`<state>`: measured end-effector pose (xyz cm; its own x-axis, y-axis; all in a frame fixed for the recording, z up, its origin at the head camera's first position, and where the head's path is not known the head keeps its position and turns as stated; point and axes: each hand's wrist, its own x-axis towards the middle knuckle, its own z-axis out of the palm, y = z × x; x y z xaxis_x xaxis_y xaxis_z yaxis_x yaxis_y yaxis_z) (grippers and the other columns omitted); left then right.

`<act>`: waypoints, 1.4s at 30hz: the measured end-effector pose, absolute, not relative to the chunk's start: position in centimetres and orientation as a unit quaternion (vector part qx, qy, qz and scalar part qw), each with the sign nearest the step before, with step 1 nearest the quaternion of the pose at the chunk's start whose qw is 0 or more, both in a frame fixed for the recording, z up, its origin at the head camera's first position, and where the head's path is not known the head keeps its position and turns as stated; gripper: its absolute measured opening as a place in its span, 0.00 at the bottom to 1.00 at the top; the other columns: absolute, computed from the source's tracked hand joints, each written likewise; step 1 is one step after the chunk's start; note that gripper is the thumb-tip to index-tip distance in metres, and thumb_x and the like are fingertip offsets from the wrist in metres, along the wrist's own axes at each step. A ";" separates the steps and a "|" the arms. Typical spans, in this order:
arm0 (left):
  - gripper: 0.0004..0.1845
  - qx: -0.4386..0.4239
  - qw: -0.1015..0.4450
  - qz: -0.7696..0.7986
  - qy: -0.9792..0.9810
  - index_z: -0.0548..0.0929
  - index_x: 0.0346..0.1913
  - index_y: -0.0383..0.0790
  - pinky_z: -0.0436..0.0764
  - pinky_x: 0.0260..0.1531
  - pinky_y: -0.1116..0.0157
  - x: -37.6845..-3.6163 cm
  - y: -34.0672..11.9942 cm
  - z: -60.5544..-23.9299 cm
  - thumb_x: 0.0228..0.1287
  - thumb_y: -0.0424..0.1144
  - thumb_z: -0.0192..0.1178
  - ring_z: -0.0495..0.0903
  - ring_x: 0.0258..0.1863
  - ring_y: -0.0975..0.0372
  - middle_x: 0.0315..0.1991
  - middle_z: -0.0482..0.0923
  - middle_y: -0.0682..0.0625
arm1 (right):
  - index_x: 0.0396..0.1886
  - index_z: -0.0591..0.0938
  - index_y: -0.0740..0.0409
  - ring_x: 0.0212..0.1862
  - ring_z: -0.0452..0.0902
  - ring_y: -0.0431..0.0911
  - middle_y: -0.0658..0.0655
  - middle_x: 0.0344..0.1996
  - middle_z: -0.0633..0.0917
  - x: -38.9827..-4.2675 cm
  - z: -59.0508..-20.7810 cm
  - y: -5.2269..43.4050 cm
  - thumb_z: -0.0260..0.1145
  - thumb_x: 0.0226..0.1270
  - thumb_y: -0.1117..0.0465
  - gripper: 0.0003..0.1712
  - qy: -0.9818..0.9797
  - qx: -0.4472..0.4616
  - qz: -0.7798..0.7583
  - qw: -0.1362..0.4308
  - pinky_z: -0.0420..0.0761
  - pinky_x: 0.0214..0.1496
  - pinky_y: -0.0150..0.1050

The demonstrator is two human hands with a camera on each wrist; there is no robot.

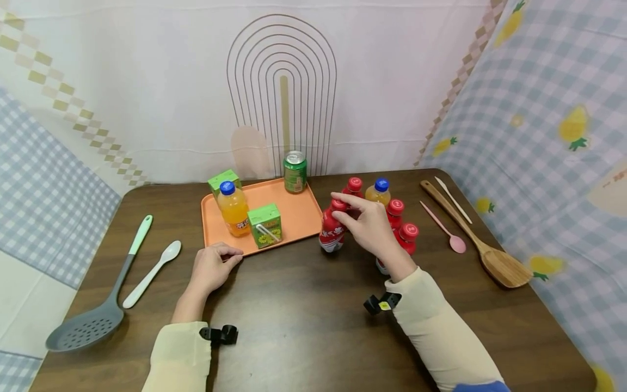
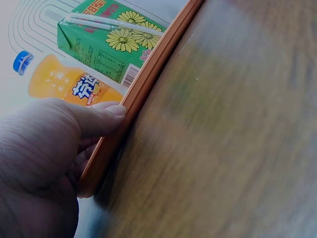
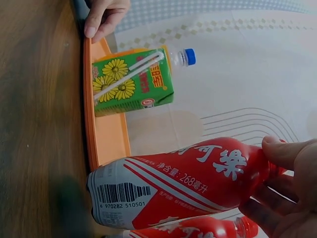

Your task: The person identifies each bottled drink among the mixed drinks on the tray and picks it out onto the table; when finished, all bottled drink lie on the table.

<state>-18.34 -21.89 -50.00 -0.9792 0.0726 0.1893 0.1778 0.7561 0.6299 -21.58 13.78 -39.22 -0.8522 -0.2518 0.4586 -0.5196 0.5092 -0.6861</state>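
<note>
Fingertip grip (image 1: pixel 364 220) atop glossy red bottle (image 1: pixel 332 228)

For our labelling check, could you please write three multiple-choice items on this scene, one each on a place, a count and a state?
1. Where does the green can stand?
A. far edge of the orange tray
B. beside the wooden spatula
C. off the table

2. How many green cartons are on the tray?
A. one
B. two
C. four

3. What is the right hand doing?
A. lying flat
B. holding a spoon
C. gripping a red bottle near its cap

Answers: 1 A, it stands at the tray's back rim; 2 B, two cartons show; 3 C, fingers curl round the bottle's neck.
</note>
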 end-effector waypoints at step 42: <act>0.03 -0.063 0.079 -0.342 -0.934 0.90 0.34 0.43 0.77 0.39 0.56 -18.3 -21.8 -50.0 0.60 0.37 0.68 0.80 0.35 0.58 0.33 0.84 0.53 | 0.59 0.80 0.54 0.29 0.74 0.47 0.58 0.42 0.84 -21.4 -36.0 16.3 0.68 0.63 0.61 0.22 -0.953 0.175 0.244 0.032 0.74 0.30 0.40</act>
<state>-18.28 -21.79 -49.97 -0.9797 0.0643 0.1900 0.1717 0.7586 0.6285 -21.38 16.30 -35.99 -0.9369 -0.3171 0.1469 -0.3487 0.8203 -0.4534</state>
